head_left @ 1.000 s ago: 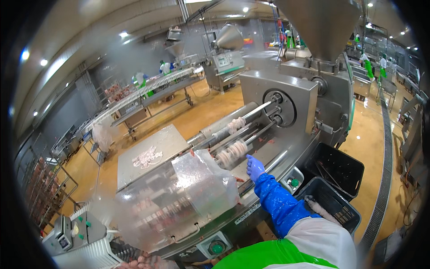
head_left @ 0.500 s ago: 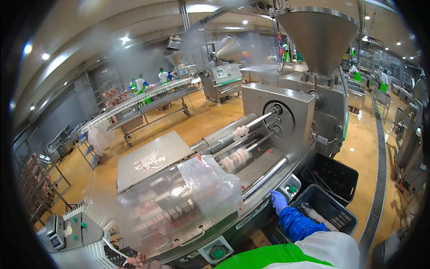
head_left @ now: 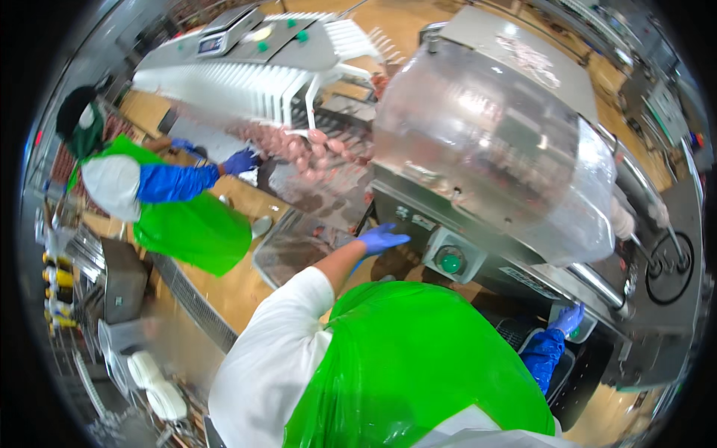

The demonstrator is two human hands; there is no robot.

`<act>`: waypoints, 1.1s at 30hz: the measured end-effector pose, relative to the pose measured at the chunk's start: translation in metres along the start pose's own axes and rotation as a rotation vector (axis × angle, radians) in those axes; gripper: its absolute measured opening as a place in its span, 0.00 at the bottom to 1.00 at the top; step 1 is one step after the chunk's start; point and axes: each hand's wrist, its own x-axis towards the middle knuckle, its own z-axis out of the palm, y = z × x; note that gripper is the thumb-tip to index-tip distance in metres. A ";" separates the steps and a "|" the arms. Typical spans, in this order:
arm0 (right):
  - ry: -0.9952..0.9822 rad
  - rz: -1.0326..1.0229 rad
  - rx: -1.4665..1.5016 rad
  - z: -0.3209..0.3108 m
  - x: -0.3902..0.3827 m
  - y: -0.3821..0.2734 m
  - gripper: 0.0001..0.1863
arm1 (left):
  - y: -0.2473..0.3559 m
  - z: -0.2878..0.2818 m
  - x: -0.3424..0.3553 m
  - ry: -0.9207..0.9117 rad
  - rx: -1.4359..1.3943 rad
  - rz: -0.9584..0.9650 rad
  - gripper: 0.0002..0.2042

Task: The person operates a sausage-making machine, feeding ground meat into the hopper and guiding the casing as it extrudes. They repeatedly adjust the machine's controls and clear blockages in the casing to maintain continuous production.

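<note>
"Fingers [head_left: 397,239] of the left hand [head_left: 379,240]: holding anything?"

"Nothing. They stretch out nearly straight, apart from the green button [head_left: 450,263] but near it, beside the machine's [head_left: 399,203] flank."

"And the right hand [head_left: 568,319]?"

"Over at the second button [head_left: 575,334], farther right on the same machine. Too small to tell how far its fingers bend, or whether they press."

"Where's the clear cover [head_left: 470,127]?"

"On the machine, above the first button; the shapes inside are blurred."

"Sausages [head_left: 317,145]?"

"Heaped on the table [head_left: 337,196], left of the machine and beyond the left hand. A co-worker's hand [head_left: 239,162] is near them."
</note>
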 end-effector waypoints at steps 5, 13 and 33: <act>0.102 -0.279 -0.640 -0.032 0.042 0.038 0.31 | 0.018 0.067 0.018 0.012 0.000 -0.020 0.62; 0.085 -0.199 -1.256 -0.066 0.069 0.040 0.39 | 0.039 0.103 0.012 -0.041 -0.053 0.061 0.56; 0.032 -0.150 -1.080 -0.088 -0.030 0.011 0.39 | -0.037 0.121 0.030 -0.233 -0.530 0.139 0.14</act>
